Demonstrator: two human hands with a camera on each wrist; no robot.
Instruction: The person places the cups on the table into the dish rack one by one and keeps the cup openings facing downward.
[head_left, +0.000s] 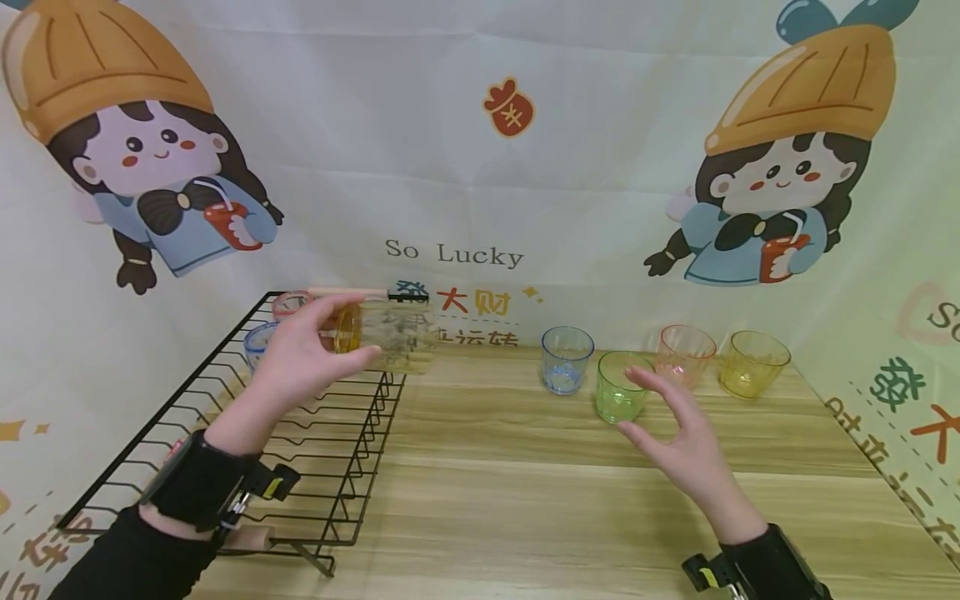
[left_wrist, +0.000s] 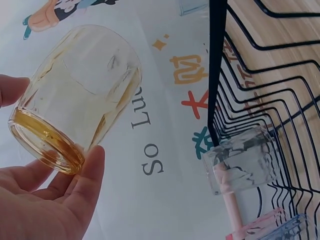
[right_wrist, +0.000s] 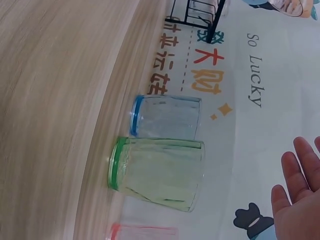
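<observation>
In the head view my left hand [head_left: 303,350] holds a yellow-tinted glass [head_left: 397,333] above the far end of a black wire rack [head_left: 167,412]. The glass lies nearly on its side, mouth pointing right. Thumb and fingers pinch it near its thick amber base, as the left wrist view shows of the glass [left_wrist: 85,85]. My right hand [head_left: 686,442] hovers beside a green glass [head_left: 618,400], thumb and fingers spread apart with nothing between them. That green glass [right_wrist: 160,172] stands upright on the table, apart from the hand in the right wrist view.
Blue [head_left: 567,362], pink [head_left: 684,358] and yellow [head_left: 753,367] glasses stand around the green one at the table's back. On the rack are a red-rimmed glass [head_left: 291,305], a blue one [head_left: 260,342] and a clear-looking glass [left_wrist: 242,162]. A printed cloth [head_left: 465,167] hangs behind.
</observation>
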